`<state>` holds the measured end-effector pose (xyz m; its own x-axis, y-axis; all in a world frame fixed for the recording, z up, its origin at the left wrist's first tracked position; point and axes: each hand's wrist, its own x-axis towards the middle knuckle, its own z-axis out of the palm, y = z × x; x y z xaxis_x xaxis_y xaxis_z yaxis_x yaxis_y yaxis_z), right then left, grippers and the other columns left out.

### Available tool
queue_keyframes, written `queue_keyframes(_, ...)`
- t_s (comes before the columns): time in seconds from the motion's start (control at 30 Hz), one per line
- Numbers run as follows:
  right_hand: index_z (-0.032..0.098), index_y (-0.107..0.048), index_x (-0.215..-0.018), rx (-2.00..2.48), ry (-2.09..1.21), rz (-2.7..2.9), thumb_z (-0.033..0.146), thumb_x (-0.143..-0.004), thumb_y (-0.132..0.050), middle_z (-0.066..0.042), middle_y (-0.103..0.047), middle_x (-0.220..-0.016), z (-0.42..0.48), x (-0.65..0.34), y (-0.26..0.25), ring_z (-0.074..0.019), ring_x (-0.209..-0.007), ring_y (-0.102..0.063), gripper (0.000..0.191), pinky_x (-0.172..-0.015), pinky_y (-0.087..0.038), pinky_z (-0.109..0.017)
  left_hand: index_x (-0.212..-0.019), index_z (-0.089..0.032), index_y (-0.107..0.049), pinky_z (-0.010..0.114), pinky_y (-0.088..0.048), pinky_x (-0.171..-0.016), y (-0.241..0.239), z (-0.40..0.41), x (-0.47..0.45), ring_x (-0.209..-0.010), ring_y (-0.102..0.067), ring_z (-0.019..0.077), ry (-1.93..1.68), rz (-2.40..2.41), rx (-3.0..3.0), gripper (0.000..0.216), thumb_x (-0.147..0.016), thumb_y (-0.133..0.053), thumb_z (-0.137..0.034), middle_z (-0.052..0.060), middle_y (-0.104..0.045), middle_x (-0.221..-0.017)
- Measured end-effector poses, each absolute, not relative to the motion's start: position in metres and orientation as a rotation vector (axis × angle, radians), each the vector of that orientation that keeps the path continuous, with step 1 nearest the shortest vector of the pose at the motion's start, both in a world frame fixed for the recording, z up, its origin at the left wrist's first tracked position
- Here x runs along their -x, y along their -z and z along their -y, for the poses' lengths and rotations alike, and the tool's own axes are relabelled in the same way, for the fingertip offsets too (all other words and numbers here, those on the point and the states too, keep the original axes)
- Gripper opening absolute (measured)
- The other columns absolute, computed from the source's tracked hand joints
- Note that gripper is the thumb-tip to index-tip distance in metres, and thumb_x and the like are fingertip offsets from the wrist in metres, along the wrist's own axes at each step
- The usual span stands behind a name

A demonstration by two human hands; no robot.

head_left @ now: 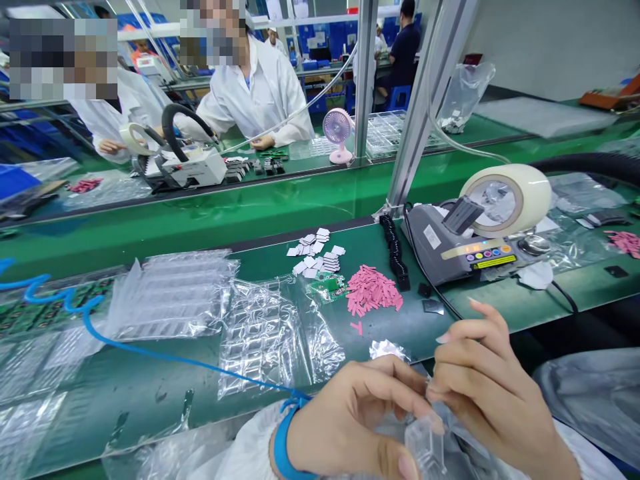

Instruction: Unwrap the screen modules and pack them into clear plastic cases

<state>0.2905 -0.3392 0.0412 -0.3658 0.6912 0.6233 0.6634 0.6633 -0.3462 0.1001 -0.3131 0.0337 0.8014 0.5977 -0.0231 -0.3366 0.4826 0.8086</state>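
At the bench's near edge, my left hand (345, 413) wears a blue wrist strap (284, 443) with a coiled blue cord. Between its thumb and fingers is a small clear plastic piece (425, 445) with raised walls. My right hand (493, 383) meets the left fingertips, its thumb and index finger pinched together and another finger raised. Whatever is in that pinch is too small to make out. Just beyond my hands lie a crumpled shiny film (387, 349), a heap of pink strips (373, 291) and a green circuit board (327, 287).
Clear blister trays (175, 293) and bagged trays (263, 327) cover the left of the bench. White-topped pieces (313, 252), a row of black parts (393, 250) and a tape dispenser (445, 243) stand farther back. Co-workers in white coats (265, 87) sit opposite.
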Motion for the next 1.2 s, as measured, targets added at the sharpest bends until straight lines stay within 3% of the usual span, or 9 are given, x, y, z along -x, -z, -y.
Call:
queue_keyframes(0.53, 0.025, -0.057, -0.071, 1.082, 0.065, 2.008, 0.007, -0.079, -0.052, 0.005, -0.062, -0.063, 0.341, -0.286, -0.034, -0.0164, -0.074, -0.053, 0.02, -0.1, -0.028, -0.05, -0.087, -0.025, -0.074, 0.036, -0.039, -0.085, -0.031, 0.314, -0.099, -0.089, -0.052, 0.0173, -0.557, -0.391, -0.9, 0.035, -0.057, -0.079, -0.042, 0.004, -0.054, -0.093)
queue_keyframes(1.2, 0.023, -0.05, -0.067, 1.09, 0.077, 2.013, 0.005, -0.079, -0.048, 0.004, -0.058, -0.064, 0.341, -0.282, -0.029, -0.0143, -0.07, -0.05, 0.022, -0.098, -0.027, -0.047, -0.081, -0.022, -0.075, 0.033, -0.038, -0.08, -0.033, 0.313, -0.1, -0.084, -0.051, 0.0166, -0.511, -0.426, -0.783, 0.035, -0.053, -0.081, -0.042, 0.004, -0.055, -0.087)
